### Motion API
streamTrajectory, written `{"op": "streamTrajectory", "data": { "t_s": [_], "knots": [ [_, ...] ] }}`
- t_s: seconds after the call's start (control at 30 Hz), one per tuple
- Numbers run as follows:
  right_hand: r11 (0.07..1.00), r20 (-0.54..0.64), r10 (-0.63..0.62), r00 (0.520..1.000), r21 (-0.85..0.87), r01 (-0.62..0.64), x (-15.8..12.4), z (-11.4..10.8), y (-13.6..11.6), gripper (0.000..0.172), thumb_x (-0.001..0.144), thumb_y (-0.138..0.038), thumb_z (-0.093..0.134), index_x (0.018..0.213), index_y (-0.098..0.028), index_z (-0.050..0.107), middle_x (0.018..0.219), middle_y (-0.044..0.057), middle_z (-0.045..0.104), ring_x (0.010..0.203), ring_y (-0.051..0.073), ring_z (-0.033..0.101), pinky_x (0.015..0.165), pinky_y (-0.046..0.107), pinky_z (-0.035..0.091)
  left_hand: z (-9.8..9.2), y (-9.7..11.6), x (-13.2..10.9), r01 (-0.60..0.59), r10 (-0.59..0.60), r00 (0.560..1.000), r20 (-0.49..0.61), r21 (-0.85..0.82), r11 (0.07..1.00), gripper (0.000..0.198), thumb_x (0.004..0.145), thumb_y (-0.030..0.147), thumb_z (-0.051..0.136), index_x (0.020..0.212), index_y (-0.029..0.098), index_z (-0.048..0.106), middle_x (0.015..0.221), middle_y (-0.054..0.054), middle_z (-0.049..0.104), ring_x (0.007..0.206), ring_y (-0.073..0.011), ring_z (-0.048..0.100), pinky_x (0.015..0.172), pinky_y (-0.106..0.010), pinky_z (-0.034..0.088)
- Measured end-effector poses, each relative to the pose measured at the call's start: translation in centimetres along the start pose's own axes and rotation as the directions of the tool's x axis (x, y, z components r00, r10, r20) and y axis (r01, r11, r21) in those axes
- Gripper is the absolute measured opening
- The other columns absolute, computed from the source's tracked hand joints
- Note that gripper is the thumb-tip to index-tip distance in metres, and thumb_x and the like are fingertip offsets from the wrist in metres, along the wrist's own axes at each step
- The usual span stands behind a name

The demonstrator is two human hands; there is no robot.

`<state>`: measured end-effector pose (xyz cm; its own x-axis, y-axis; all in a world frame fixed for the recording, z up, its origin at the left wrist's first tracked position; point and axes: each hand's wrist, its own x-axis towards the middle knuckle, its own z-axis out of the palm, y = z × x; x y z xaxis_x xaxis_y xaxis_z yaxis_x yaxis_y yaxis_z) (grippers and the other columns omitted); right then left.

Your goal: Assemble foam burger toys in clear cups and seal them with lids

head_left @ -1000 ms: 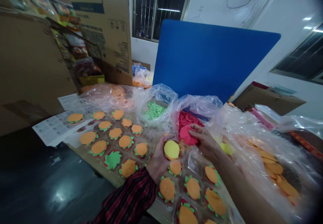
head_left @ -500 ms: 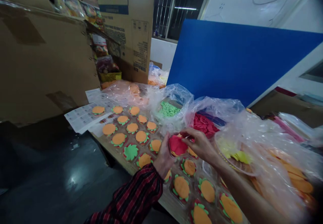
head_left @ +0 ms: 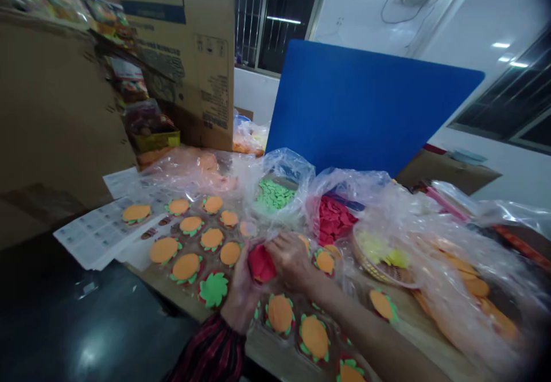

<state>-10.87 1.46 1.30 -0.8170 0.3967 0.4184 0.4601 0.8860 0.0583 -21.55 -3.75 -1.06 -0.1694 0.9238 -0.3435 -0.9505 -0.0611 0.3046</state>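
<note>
In the head view, my left hand (head_left: 241, 296) is wrapped round the side of a red soft piece (head_left: 262, 264), which lies on a small stack with an orange edge showing below. My right hand (head_left: 290, 258) presses its curled fingers on the right edge of that same piece; its fingertips are partly hidden. Around both hands, rows of orange-topped toy burgers (head_left: 279, 313) with green and red layers sit in clear plastic trays. Just left of my left hand, one stack has a green leaf-shaped piece (head_left: 213, 289) on top.
Behind my hands stand plastic bags of green pieces (head_left: 275, 194) and red pieces (head_left: 333, 221). A basket (head_left: 374, 270) holds yellow pieces, with orange pieces (head_left: 473, 281) in plastic to its right. Printed sheets (head_left: 90, 236), a cardboard box (head_left: 47, 118) and a blue board (head_left: 361, 106) border the table.
The view has turned to the right, so the table things appear further left. My right hand's fingers have curled in closer over the red piece; my left hand keeps its hold.
</note>
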Motion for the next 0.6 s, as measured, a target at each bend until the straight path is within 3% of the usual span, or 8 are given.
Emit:
{"op": "streamTrajectory", "data": {
  "t_s": [0.07, 0.13, 0.23, 0.3, 0.37, 0.5, 0.6],
  "knots": [
    [0.995, -0.031, 0.010, 0.999, 0.098, -0.007, 0.1, 0.6, 0.0, 0.014, 0.085, -0.015, 0.049, 0.080, -0.016, 0.063, 0.070, 0.006, 0.063, 0.071, 0.018, 0.055, 0.066, 0.029, 0.041, -0.3, 0.5, 0.1, 0.015, -0.015, 0.999, -0.041, 0.002, 1.000, 0.016, 0.081, 0.024, 0.054, 0.077, 0.013, 0.065, 0.074, -0.003, 0.067, 0.068, -0.0139, 0.061, 0.069, -0.025, 0.048],
    [0.956, -0.041, 0.107, 0.993, 0.277, -0.092, 1.1, 1.1, 1.2, 0.015, 0.085, -0.016, 0.050, 0.087, -0.017, 0.065, 0.075, 0.005, 0.067, 0.073, 0.017, 0.059, 0.068, 0.027, 0.043, -0.6, 1.1, 0.4, 0.045, -0.041, 0.994, -0.100, 0.035, 0.998, 0.015, 0.079, 0.026, 0.057, 0.081, 0.013, 0.064, 0.073, -0.003, 0.067, 0.065, -0.0144, 0.061, 0.067, -0.026, 0.049],
    [0.839, 0.136, 0.350, 0.927, 0.395, -0.375, 4.5, 2.2, 5.3, 0.021, 0.086, -0.018, 0.049, 0.098, -0.018, 0.066, 0.093, 0.004, 0.069, 0.084, 0.015, 0.062, 0.074, 0.024, 0.045, -0.5, 2.4, 0.9, 0.025, -0.009, 0.990, -0.139, 0.109, 0.994, 0.020, 0.078, 0.030, 0.059, 0.088, 0.013, 0.062, 0.072, -0.002, 0.066, 0.062, -0.0147, 0.061, 0.063, -0.027, 0.050],
    [0.798, 0.269, 0.470, 0.841, 0.276, -0.535, 7.5, 3.5, 8.9, 0.021, 0.086, -0.016, 0.049, 0.098, -0.015, 0.066, 0.098, 0.005, 0.069, 0.089, 0.015, 0.062, 0.078, 0.025, 0.045, -0.2, 3.2, 1.1, -0.011, 0.033, 0.988, -0.151, 0.141, 0.990, 0.020, 0.079, 0.031, 0.058, 0.088, 0.013, 0.061, 0.069, -0.001, 0.065, 0.061, -0.0143, 0.061, 0.061, -0.027, 0.050],
    [0.785, 0.331, 0.515, 0.791, 0.189, -0.590, 10.2, 5.3, 12.5, 0.017, 0.083, -0.014, 0.054, 0.094, -0.012, 0.066, 0.095, 0.008, 0.068, 0.090, 0.019, 0.061, 0.082, 0.031, 0.045, 0.1, 3.9, 1.3, -0.013, 0.042, 0.982, -0.187, 0.153, 0.988, 0.020, 0.080, 0.033, 0.056, 0.085, 0.014, 0.060, 0.067, -0.001, 0.064, 0.059, -0.0140, 0.061, 0.057, -0.026, 0.049],
    [0.766, 0.427, 0.564, 0.707, 0.048, -0.641, 13.5, 8.3, 18.3, 0.020, 0.086, -0.026, 0.056, 0.099, -0.013, 0.061, 0.101, 0.006, 0.062, 0.092, 0.019, 0.060, 0.082, 0.038, 0.048, 0.1, 4.8, 1.6, 0.011, 0.022, 0.980, -0.196, 0.165, 0.986, 0.020, 0.079, 0.034, 0.056, 0.082, 0.014, 0.060, 0.068, -0.002, 0.064, 0.058, -0.0136, 0.060, 0.055, -0.025, 0.049],
    [0.762, 0.446, 0.584, 0.678, -0.014, -0.647, 14.3, 8.7, 21.6, 0.025, 0.088, -0.031, 0.054, 0.106, -0.014, 0.058, 0.106, 0.006, 0.059, 0.091, 0.018, 0.059, 0.079, 0.037, 0.050, -0.4, 5.3, 1.9, 0.033, -0.002, 0.984, -0.181, 0.171, 0.985, 0.021, 0.077, 0.033, 0.059, 0.086, 0.015, 0.061, 0.077, -0.004, 0.067, 0.062, -0.0156, 0.062, 0.054, -0.026, 0.049]
  ]
}}
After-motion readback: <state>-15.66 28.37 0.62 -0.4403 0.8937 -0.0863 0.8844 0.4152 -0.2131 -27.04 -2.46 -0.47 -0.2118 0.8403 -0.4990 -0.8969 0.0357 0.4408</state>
